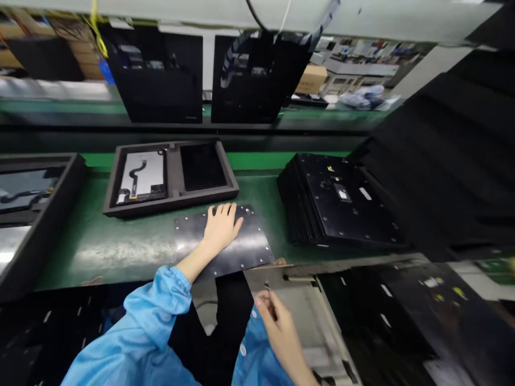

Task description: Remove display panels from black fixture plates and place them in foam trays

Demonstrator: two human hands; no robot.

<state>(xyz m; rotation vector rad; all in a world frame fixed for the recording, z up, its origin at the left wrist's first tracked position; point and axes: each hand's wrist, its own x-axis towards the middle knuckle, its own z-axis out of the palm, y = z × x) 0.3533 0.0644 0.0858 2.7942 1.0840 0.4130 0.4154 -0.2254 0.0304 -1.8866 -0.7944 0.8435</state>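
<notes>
While the left hand [222,224] rested on the dark sheet [247,244] with its fingers slightly spread, the right hand [282,328] pinched a small thing [267,284] too blurred to name. The sheet lay at the front edge of the green bench [120,246]. Just beyond sat a foam tray [173,174] holding a silver panel [153,167] and a black panel [203,166]; to the right stood a stack of boards [341,206].

We see pale glare on the green worktop [120,246] and a softer sheen (greyish, diffuse) on the dark plate [239,247]; at right, black panels [446,161] sink into gloom, and our outer edges look stretched and blurred.
</notes>
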